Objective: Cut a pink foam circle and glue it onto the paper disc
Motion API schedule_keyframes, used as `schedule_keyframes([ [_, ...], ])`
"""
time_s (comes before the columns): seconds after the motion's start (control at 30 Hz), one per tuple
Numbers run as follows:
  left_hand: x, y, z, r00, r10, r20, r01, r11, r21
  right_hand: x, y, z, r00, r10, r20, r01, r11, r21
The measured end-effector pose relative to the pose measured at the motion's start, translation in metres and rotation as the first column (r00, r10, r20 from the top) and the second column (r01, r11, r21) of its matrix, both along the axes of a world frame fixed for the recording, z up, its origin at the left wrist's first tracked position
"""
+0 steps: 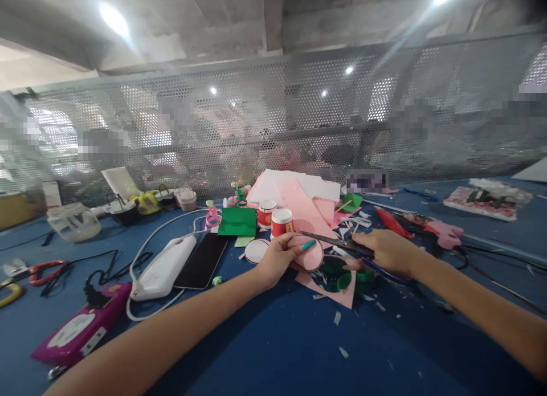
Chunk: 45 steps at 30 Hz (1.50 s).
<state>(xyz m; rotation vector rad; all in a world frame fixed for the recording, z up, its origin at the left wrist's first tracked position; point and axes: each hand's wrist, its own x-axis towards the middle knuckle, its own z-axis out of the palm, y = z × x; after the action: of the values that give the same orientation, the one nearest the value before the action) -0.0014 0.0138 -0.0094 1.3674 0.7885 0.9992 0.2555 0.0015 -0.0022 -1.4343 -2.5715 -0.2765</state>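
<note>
Between the thumb and fingers of my left hand [277, 258] is a round pink paper disc [308, 256] with a dark outline. My right hand [387, 252] grips a pair of scissors [337, 242] by the handles, and the blades lie along the disc's upper edge. Below the hands rests a pink paper offcut [347, 289] with a curved cut-out, beside dark green scraps [356, 280]. Just behind my left hand stand two small red and white tubs [282, 222]. A white disc [256, 250] with a dark rim lies left of that hand.
On the left are a black phone [203, 261], a white power bank [164, 268] with a cable, and a purple power strip [83, 325]. Pink and white sheets [305, 205] pile up at the back. A pink glue gun [442, 231] lies right; paper bits litter the blue table [265, 345].
</note>
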Motion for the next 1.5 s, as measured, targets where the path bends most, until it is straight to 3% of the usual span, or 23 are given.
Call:
schedule_keyframes([
  [0.3,-0.001,0.003,-0.003,0.999,-0.036,0.009,0.036,0.999,-0.006,-0.001,-0.002,0.0,0.993,-0.101,-0.064,0.105,0.992,0.07],
  [0.4,-0.001,0.004,-0.004,0.999,0.013,0.045,-0.015,0.999,0.045,0.002,0.0,-0.001,0.989,-0.13,-0.065,0.135,0.988,0.08],
  [0.7,-0.001,0.006,-0.005,0.996,0.089,0.013,-0.089,0.99,0.11,0.001,-0.001,0.001,0.996,-0.078,-0.03,0.079,0.996,0.033],
  [0.93,-0.001,0.011,-0.007,0.99,0.135,0.042,-0.14,0.977,0.163,0.001,-0.001,-0.002,0.998,-0.069,0.003,0.068,0.995,0.069],
  [1.17,-0.003,0.005,-0.003,0.996,0.068,-0.052,-0.064,0.996,0.065,0.001,0.001,-0.004,0.996,-0.085,-0.005,0.085,0.993,0.077],
  [1.5,-0.001,0.005,-0.003,0.992,0.092,-0.083,-0.083,0.99,0.11,-0.001,-0.002,-0.001,0.998,-0.06,-0.015,0.061,0.996,0.065],
])
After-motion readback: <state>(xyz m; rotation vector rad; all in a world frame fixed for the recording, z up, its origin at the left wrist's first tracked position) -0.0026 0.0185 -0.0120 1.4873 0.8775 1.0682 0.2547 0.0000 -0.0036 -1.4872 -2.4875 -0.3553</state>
